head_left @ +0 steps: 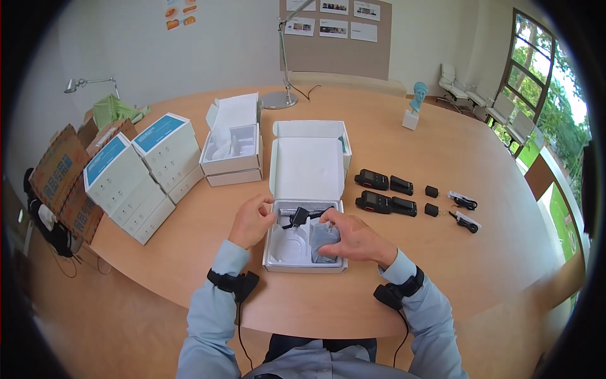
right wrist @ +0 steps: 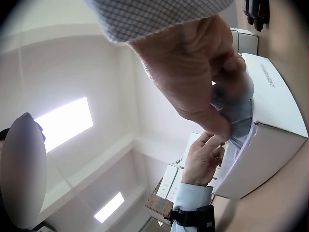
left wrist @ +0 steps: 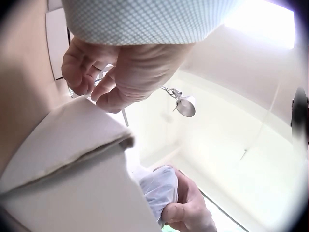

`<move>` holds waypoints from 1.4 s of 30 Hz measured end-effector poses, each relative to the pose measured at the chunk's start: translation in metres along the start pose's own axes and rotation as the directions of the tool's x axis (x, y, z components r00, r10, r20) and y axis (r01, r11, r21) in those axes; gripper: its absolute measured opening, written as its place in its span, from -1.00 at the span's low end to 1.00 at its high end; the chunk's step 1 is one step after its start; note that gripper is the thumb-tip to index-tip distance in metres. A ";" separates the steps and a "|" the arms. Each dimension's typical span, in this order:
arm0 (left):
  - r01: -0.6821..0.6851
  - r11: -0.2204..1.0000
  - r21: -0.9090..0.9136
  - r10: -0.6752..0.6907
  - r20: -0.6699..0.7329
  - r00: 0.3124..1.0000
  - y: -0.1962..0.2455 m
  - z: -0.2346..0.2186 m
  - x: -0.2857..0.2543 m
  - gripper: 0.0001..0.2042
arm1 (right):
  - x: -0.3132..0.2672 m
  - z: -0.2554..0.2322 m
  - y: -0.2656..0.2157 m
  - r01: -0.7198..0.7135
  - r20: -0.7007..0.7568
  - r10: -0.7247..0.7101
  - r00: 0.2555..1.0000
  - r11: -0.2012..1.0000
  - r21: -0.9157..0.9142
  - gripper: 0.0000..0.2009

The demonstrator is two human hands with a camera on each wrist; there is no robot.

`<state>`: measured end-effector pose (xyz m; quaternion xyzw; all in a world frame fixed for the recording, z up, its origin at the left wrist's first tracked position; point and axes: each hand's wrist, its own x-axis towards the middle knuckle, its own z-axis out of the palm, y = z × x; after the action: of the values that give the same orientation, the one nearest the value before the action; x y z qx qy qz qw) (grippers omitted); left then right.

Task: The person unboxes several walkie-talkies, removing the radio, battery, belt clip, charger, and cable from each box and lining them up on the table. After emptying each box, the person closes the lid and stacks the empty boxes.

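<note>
An open white cardboard box stands in front of the person, its lid folded back and a white moulded tray inside. My right hand grips a plastic-bagged dark item between thumb and fingers at the right compartment of the tray. The left wrist view shows the same bag rising above the box wall. Over the box's left edge, my left hand hovers with loosely bent fingers and holds nothing. A black power adapter with its cable lies at the back of the tray.
Two black handheld devices lie in rows to the right with battery-like blocks and bundled cables. Stacked white boxes and another open box stand left. Behind are a desk lamp and a blue bust.
</note>
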<state>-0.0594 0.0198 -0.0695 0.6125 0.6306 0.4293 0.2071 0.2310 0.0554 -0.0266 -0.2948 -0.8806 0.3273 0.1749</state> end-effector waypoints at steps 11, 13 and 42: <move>0.169 0.854 -0.491 -0.001 0.324 0.946 0.097 0.039 -0.021 -0.44 | 0.003 -0.023 -0.001 0.105 -0.339 0.172 0.925 0.742 0.662 -0.33; 0.333 0.690 -0.643 0.022 0.478 0.878 0.095 0.048 -0.025 -0.44 | 0.004 -0.021 -0.002 0.140 -0.381 0.184 0.906 0.719 0.681 -0.27; 0.276 0.596 -0.754 0.012 0.351 0.936 0.072 0.064 -0.031 -0.56 | 0.004 -0.004 -0.008 0.114 -0.341 0.178 0.923 0.720 0.685 -0.52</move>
<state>0.0392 0.0004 -0.0557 0.4685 0.3762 0.5418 0.5878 0.2268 0.0550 -0.0178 -0.2811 -0.6366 0.5714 0.4350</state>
